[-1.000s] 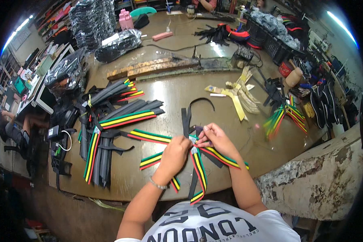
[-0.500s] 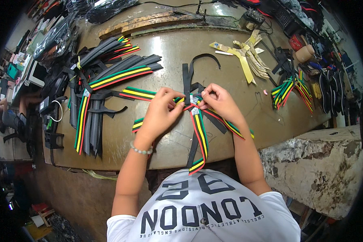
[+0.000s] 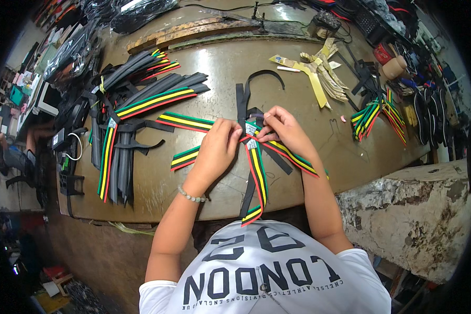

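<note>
In front of me lie striped webbing straps (image 3: 256, 175) in green, yellow, black and red, joined at a middle point beside white labels (image 3: 250, 129). My left hand (image 3: 217, 149) is closed in a pinch at the left of that joint, on the edge of the striped straps. From the other side my right hand (image 3: 284, 132) pinches the straps just right of the labels. Striped arms spread out to the left, right and toward me. A plain black strap (image 3: 241, 102) runs away from the joint, and another black strip (image 3: 267, 73) curls beside it. My fingertips partly cover the joint.
Bundled dark grey strips with striped straps (image 3: 154, 102) lie to the left. Yellow Y-shaped pieces (image 3: 319, 78) and a white pen-like stick (image 3: 288, 68) are at far right, near a tied striped bundle (image 3: 369, 120). Wooden bars (image 3: 193, 31) line the back of the brown table (image 3: 209, 201).
My left hand has shifted slightly right, closer to the joint, and its fingers have drawn together. The right hand stays nearly in place.
</note>
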A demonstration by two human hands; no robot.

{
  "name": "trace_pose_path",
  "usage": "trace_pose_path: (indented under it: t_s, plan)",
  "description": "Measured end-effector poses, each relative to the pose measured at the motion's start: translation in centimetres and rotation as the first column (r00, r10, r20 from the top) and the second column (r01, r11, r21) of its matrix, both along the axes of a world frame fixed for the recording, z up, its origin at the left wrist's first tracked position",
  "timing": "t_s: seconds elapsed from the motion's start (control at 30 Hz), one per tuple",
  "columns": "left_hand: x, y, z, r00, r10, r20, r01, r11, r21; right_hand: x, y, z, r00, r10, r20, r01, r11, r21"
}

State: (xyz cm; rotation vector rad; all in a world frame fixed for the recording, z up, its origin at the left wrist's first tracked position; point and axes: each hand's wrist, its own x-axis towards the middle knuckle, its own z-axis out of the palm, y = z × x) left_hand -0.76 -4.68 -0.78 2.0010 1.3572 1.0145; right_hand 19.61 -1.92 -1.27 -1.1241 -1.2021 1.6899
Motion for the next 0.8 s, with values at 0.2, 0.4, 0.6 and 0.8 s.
trace_pose_path:
  t_s: [0.2, 0.4, 0.6, 0.8]
  plan:
    - [1.9, -0.3, -0.2, 0.982, 0.037, -0.183, 0.011, 0.967, 0.255, -0.4, -0.1, 0.0, 0.987, -0.114, -0.115, 0.107, 0.992, -0.063]
    - [2.2, -0.3, -0.4, 0.952, 0.025, -0.306, 0.071, 0.951, 0.301, 0.3, 0.0, 0.1, 0.998, -0.006, -0.065, 0.006, 1.0, -0.005]
    - [0.5, 0.0, -0.3, 0.998, -0.039, -0.041, 0.04, 0.999, 0.019, 0.4, -0.2, 0.2, 0.995, 0.084, 0.046, -0.086, 0.995, 0.041]
    - [0.1, 0.1, -0.3, 0.998, -0.056, -0.023, 0.055, 0.998, -0.017, 0.0, -0.4, -0.5, 0.986, 0.065, 0.153, -0.099, 0.969, 0.226]
